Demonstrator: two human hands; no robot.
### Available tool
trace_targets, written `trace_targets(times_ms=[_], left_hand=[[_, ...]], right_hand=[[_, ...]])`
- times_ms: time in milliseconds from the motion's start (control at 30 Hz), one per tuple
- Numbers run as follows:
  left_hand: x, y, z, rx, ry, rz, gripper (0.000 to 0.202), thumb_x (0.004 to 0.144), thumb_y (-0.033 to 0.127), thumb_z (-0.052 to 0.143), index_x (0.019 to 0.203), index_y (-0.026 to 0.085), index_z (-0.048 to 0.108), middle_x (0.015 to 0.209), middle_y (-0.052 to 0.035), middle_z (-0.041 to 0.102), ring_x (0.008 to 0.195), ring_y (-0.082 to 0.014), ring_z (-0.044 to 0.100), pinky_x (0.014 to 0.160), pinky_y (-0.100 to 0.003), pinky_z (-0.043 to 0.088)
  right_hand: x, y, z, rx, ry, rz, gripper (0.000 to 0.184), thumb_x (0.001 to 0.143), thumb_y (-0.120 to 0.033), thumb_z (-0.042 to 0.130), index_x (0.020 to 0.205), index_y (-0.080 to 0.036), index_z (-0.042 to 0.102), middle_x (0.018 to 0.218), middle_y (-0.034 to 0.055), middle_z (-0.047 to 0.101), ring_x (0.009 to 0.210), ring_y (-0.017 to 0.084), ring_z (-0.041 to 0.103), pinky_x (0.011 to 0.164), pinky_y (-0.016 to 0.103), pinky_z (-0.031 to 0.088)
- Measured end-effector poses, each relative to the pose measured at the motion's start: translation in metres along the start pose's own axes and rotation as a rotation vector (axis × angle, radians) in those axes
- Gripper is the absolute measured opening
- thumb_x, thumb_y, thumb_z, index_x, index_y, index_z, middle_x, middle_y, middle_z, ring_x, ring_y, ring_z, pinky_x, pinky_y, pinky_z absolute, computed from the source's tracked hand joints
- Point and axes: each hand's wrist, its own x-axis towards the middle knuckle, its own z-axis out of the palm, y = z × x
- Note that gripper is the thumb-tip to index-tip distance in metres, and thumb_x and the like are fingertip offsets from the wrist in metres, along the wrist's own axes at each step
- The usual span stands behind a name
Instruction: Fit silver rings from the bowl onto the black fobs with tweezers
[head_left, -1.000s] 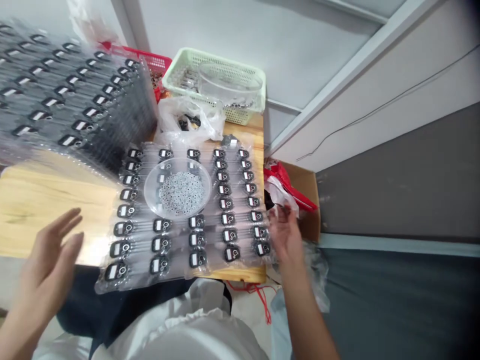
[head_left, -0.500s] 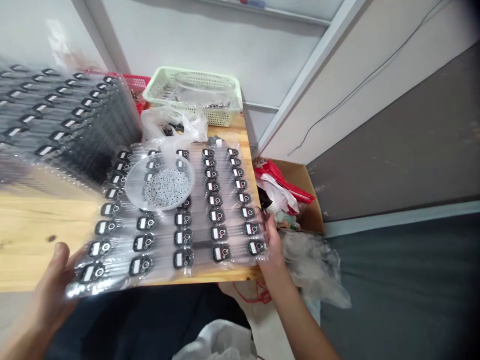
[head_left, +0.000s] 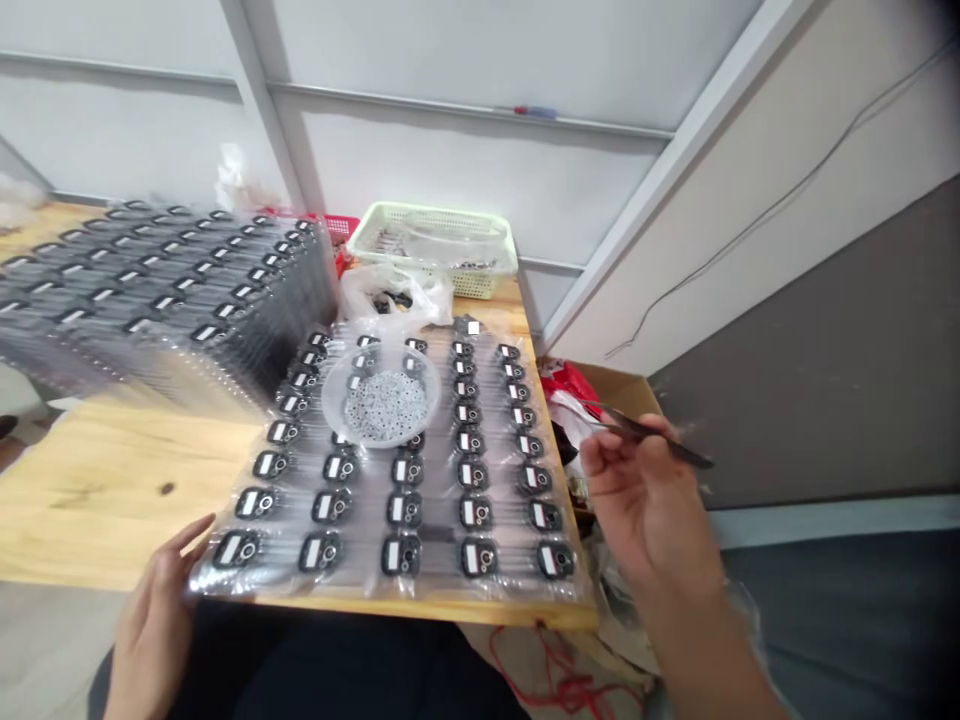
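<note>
1. A pair of dark tweezers (head_left: 631, 423) is gripped between the thumb and fingers of the right hand (head_left: 652, 510); it is held beyond the right edge of the bench (head_left: 112, 480), its tips turned left toward the clear tray (head_left: 435, 510) but apart from it.
2. The left hand (head_left: 161, 600) is placed at the tray's near left corner, fingers slightly bent; whether the edge is pinched or merely touched cannot be told.
3. The tray is laid on the bench, and rows of black parts (head_left: 475, 514), each marked with a white patch, are carried in it.
4. A round clear bowl (head_left: 335, 397) is set on the tray, and small pale ring-like pieces (head_left: 386, 405) are heaped inside.
5. To the left, similar trays are piled in a tall stack (head_left: 285, 325).
6. The step in hand is judged to be the readying of the tweezers while the tray is steadied.
7. For any work over the tray, the tips would need to be brought left and lowered precisely, with the bowl left undisturbed.
</note>
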Motion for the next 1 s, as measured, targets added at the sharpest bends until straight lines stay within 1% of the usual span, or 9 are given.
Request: trace_targets(times_ms=[67,133,167,233,333,500,700,867,1000], left_hand=[[-0.002,-0.010,0.001,0.021,0.035,-0.045,0.047,0.090,0.065,0.042,0.112,0.029,0.063,0.113,0.0027,0.070,0.113,-0.0259,0.063,0.098,-0.039,0.051],[-0.003,-0.017,0.004,0.060,0.079,-0.023,0.045,0.090,0.063,0.042,0.107,0.027,0.064,0.114,-0.0005,0.069,0.114,-0.0268,0.061,0.105,-0.041,0.045],[-0.003,-0.020,0.005,0.074,0.096,0.004,0.045,0.090,0.062,0.042,0.105,0.026,0.065,0.114,-0.0026,0.069,0.113,-0.0276,0.061,0.106,-0.042,0.044],[-0.003,-0.023,0.007,0.085,0.104,0.043,0.045,0.091,0.060,0.042,0.104,0.023,0.066,0.112,-0.0062,0.070,0.111,-0.0287,0.062,0.103,-0.043,0.046],[-0.003,-0.026,0.008,0.085,0.111,0.076,0.044,0.091,0.058,0.043,0.102,0.022,0.066,0.105,-0.0066,0.071,0.103,-0.0274,0.065,0.095,-0.041,0.050],[-0.004,-0.028,0.009,0.125,0.161,0.128,0.042,0.092,0.056,0.043,0.096,0.023,0.068,0.095,-0.0032,0.074,0.092,-0.0238,0.069,0.083,-0.035,0.053],[-0.004,-0.026,0.010,0.156,0.179,0.155,0.042,0.091,0.054,0.043,0.094,0.021,0.069,0.091,-0.0022,0.075,0.088,-0.0227,0.069,0.076,-0.031,0.054],[-0.003,-0.029,0.010,0.135,0.173,0.122,0.044,0.088,0.056,0.043,0.093,0.021,0.069,0.090,-0.0025,0.074,0.088,-0.0239,0.069,0.078,-0.032,0.053],[-0.002,-0.031,0.010,0.122,0.167,0.094,0.049,0.086,0.061,0.043,0.094,0.021,0.070,0.091,-0.0040,0.074,0.090,-0.0252,0.068,0.081,-0.034,0.052]], right_hand=[[0.002,-0.004,0.032,-0.214,-0.236,-0.114,0.018,0.069,-0.026,0.086,0.080,-0.028,0.072,0.078,-0.0056,0.075,0.067,0.010,0.070,0.067,0.020,0.059],[0.005,-0.003,0.062,-0.500,-0.427,-0.205,0.023,0.074,-0.017,0.081,0.093,-0.029,0.073,0.085,-0.0050,0.076,0.074,0.011,0.071,0.069,0.021,0.058],[0.007,-0.001,0.074,-0.625,-0.505,-0.256,0.024,0.076,-0.014,0.079,0.095,-0.028,0.072,0.087,-0.0040,0.076,0.078,0.012,0.071,0.072,0.023,0.057],[0.013,0.004,0.093,-0.802,-0.659,-0.346,0.015,0.079,-0.013,0.075,0.090,-0.024,0.072,0.089,-0.0020,0.075,0.084,0.014,0.069,0.075,0.025,0.054],[0.021,0.010,0.107,-0.943,-0.816,-0.355,0.007,0.085,-0.014,0.069,0.082,-0.020,0.069,0.087,-0.0004,0.073,0.082,0.015,0.067,0.074,0.027,0.051],[0.032,0.014,0.112,-1.081,-0.873,-0.266,0.012,0.086,-0.013,0.065,0.076,-0.020,0.067,0.077,-0.0030,0.070,0.071,0.013,0.061,0.067,0.027,0.044],[0.042,0.020,0.110,-1.145,-0.925,-0.227,0.006,0.085,-0.017,0.067,0.080,-0.019,0.068,0.079,-0.0022,0.071,0.072,0.013,0.060,0.065,0.028,0.041],[0.043,0.019,0.111,-1.191,-0.962,-0.256,0.007,0.086,-0.020,0.066,0.080,-0.020,0.069,0.075,-0.0020,0.068,0.070,0.013,0.056,0.062,0.027,0.039],[0.042,0.018,0.112,-1.146,-1.005,-0.286,0.009,0.086,-0.014,0.066,0.078,-0.018,0.069,0.072,-0.0028,0.066,0.067,0.011,0.053,0.062,0.026,0.037]])
